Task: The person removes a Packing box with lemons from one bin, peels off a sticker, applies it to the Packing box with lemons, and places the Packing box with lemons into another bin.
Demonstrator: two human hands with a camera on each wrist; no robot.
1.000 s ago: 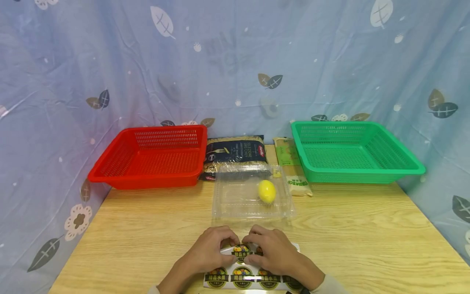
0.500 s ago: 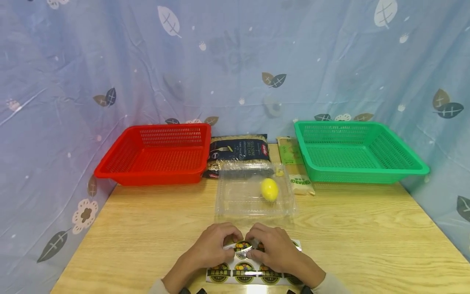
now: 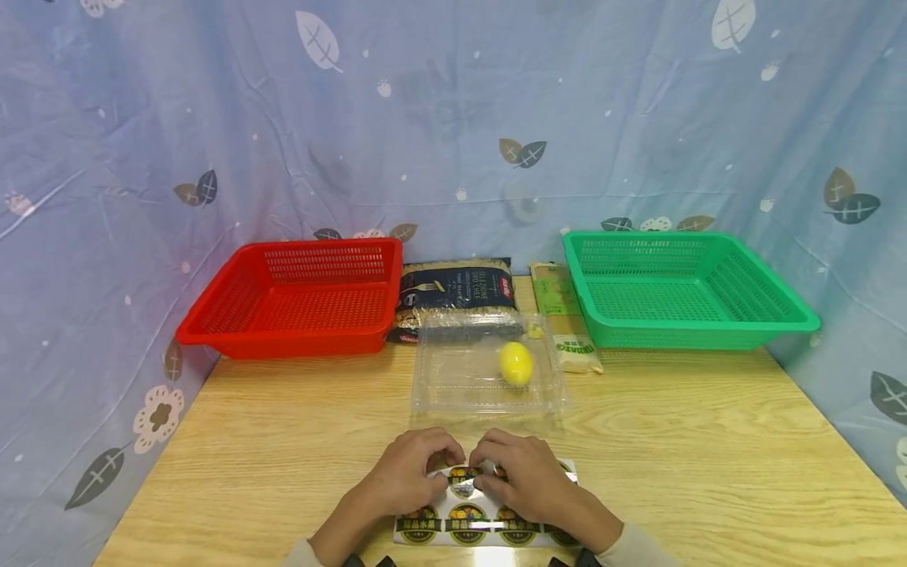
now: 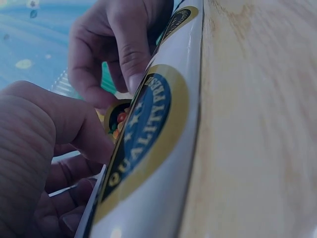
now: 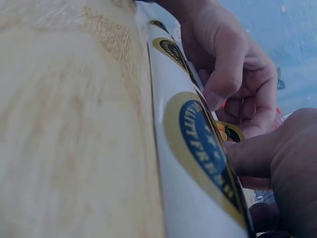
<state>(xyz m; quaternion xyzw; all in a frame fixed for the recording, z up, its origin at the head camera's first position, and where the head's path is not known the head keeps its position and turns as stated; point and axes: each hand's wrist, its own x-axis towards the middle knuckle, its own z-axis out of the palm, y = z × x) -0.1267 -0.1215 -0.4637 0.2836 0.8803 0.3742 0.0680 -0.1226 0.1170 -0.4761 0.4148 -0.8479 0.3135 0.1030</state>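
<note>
A white sheet of round fruit stickers (image 3: 468, 523), black and gold, lies at the near side of the wooden table. My left hand (image 3: 407, 475) grips its far part with bent thumb and fingers. Beside it, my right hand (image 3: 530, 477) pinches at the same far edge, fingertips close to the left ones. One far-row sticker (image 3: 462, 482) shows between the hands. In the left wrist view the sheet (image 4: 143, 144) bows up off the table, and a fruit-printed sticker edge (image 4: 117, 119) sticks up at the right fingertips. Just beyond the hands, a clear plastic box (image 3: 453, 374) contains a lemon (image 3: 516, 363).
A red basket (image 3: 298, 344) stands at the back left, a green basket (image 3: 701, 337) at the back right. Between them lie a dark pasta bag (image 3: 457, 287) and a green-and-tan packet (image 3: 556, 295). A patterned blue curtain (image 3: 453, 118) hangs behind.
The far part of the sheet between the hands bends and catches light differently. Both hands stay nearly in place, with small finger shifts; the head view drifts slightly.
</note>
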